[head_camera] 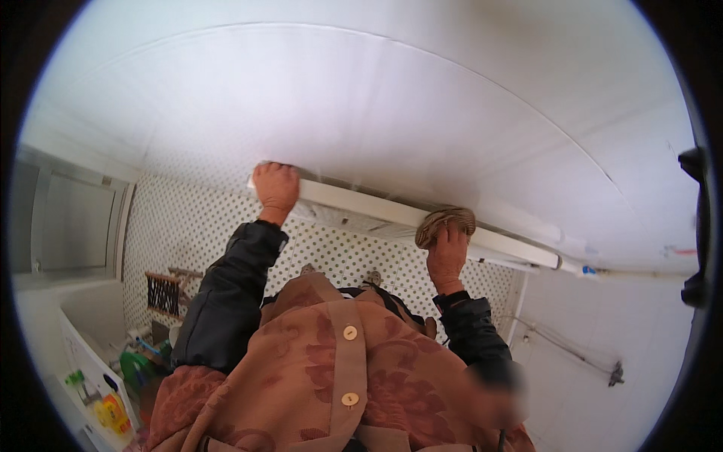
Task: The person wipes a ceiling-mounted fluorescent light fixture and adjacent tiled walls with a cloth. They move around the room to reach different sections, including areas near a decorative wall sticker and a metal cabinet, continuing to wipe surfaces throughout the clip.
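A long white radiator [361, 203] runs along the white wall, seen from above. My left hand [277, 185] is closed over the end of its top edge. In my right hand [448, 255] is a bunched brown striped cloth [443, 223], pressed against the top edge farther right. The fingers of that hand are partly sunk in the cloth folds. Between the radiator and the wall a narrow dark gap shows.
A pipe with a blue valve handle [589, 270] extends from the radiator's right end. On the right wall is a tap fitting [616, 373]. Left are a door [79, 220], a folding stool [164, 294] and a white shelf unit [93, 361] holding a yellow container [112, 413].
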A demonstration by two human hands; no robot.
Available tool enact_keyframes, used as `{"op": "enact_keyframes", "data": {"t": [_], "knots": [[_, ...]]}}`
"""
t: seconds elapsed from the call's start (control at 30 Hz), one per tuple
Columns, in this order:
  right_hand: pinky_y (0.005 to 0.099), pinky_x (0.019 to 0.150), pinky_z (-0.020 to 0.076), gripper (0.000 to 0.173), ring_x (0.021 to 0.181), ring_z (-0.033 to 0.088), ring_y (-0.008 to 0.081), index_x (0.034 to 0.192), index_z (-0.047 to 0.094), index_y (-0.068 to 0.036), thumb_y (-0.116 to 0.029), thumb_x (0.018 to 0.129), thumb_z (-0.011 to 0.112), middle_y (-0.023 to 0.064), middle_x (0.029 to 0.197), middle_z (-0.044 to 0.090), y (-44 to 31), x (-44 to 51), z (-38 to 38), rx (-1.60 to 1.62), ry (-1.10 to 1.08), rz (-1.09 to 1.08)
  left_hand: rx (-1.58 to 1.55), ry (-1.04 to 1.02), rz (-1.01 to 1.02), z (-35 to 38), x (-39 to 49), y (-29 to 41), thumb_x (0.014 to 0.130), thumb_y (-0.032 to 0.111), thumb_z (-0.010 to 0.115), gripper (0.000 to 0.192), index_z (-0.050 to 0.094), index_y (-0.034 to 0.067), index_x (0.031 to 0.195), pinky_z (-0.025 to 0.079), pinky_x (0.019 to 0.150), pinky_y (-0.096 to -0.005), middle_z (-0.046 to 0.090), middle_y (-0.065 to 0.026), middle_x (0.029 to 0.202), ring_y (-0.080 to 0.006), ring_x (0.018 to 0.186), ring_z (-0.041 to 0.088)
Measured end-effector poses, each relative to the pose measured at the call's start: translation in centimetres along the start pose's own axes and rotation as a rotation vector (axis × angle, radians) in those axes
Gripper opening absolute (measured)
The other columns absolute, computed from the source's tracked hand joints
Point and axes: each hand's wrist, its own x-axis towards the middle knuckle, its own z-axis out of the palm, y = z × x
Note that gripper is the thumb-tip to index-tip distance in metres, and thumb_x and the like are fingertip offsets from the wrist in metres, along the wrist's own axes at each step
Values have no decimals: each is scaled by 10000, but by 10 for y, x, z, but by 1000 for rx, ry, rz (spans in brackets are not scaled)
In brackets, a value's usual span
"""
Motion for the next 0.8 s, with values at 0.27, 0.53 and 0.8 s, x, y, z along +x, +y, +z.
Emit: {"op": "enact_keyframes", "data": {"t": [0.27, 0.53, 0.8], "knots": [[512, 1008, 425, 412, 1174, 505, 448, 1161, 589, 35, -1, 751, 602, 248, 1269, 546, -142, 54, 31, 186, -51, -387, -382, -309, 129, -40, 19, -36, 973, 322, 509, 338, 711, 75, 862, 461, 845, -456, 687, -102, 862, -329, 891, 622], [490, 978, 443, 414, 1162, 513, 432, 1159, 577, 39, -15, 749, 598, 232, 1242, 555, -276, 109, 75, 418, -61, -588, -713, -744, -52, -50, 50, -75, 1032, 513, 339, 614, 727, 45, 955, 493, 826, -473, 701, -209, 948, -408, 926, 638], [501, 957, 446, 465, 1208, 494, 453, 1227, 566, 49, -32, 770, 595, 255, 1282, 522, -328, 130, 96, 430, 66, -598, -797, -675, 29, -47, 48, -86, 1038, 503, 308, 616, 702, 29, 1017, 484, 856, -475, 699, -225, 961, -422, 920, 634]]}}
